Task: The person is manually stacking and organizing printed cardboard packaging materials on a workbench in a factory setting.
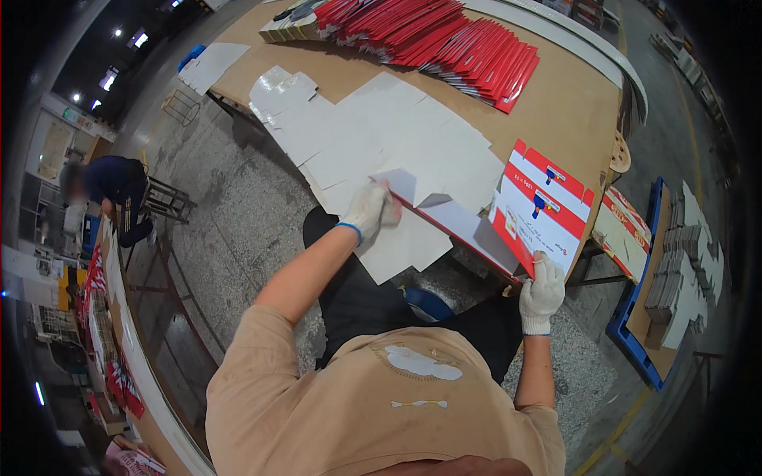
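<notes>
A partly folded red-and-white carton (pixel 540 213) lies across the near edge of the table, its printed panel raised on the right and its pale inside showing toward the middle. At its lower right corner, my right hand (pixel 543 289) in a white knitted glove is closed on the panel edge. My left hand (pixel 365 210), gloved with a blue cuff, is curled at the carton's left end. Its fingertips are slightly blurred beside a pinkish flap. Under the carton and the left hand, flat white carton blanks (pixel 381 127) lie overlapping, some hanging over the table edge.
Fanned red cartons (pixel 444 44) lie at the back of the brown table (pixel 567 119). On the right, a blue pallet (pixel 623 325) bears stacked grey-white blanks (pixel 675 278). At the far left, a person (pixel 115 190) bends at another table (pixel 131 317) with red pieces.
</notes>
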Motion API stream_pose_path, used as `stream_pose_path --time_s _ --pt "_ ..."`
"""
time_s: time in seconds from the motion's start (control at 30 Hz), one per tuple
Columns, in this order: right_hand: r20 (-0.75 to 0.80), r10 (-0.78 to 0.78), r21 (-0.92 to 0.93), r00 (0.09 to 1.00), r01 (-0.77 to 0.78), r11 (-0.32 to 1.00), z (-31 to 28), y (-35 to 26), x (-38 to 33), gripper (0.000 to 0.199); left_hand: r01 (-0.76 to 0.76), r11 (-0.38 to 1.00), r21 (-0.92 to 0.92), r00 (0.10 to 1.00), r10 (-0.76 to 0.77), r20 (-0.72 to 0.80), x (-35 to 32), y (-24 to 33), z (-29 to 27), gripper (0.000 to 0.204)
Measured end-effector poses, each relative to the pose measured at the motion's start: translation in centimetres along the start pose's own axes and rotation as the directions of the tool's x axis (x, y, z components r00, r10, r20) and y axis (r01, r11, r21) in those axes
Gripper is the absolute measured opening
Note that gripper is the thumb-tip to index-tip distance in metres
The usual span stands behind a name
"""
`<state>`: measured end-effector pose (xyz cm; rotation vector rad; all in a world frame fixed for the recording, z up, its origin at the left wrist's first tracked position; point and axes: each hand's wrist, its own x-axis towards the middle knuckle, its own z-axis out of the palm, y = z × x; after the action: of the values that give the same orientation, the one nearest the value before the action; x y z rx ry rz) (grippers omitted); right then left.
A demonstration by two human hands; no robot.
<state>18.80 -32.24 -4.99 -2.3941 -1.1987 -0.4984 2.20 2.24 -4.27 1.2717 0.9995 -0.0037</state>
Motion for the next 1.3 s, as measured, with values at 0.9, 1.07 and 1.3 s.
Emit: stream_pose_path --time_s 0.9,1.07,1.3 --pt "0.361 0.133 -0.25 0.923 -0.041 0.967 -1.1 -3.4 0.8 0.062 -0.444 -0.207 0.872 0.528 0.725 0.442 -2.4 -0.9 10.3 0.053" --pt "0.294 0.121 -0.261 0.948 -0.042 0.964 -1.5 -3.9 0.5 0.055 -0.494 -0.18 0.85 0.613 0.621 0.488 -1.2 3.4 11.1 0.044" --pt "0.866 0.174 0.491 0.468 -0.736 -0.466 -1.3 -9.7 -4.8 0.047 -0.574 -0.172 0.801 0.682 0.442 0.583 -0.7 5.9 12.3 0.033"
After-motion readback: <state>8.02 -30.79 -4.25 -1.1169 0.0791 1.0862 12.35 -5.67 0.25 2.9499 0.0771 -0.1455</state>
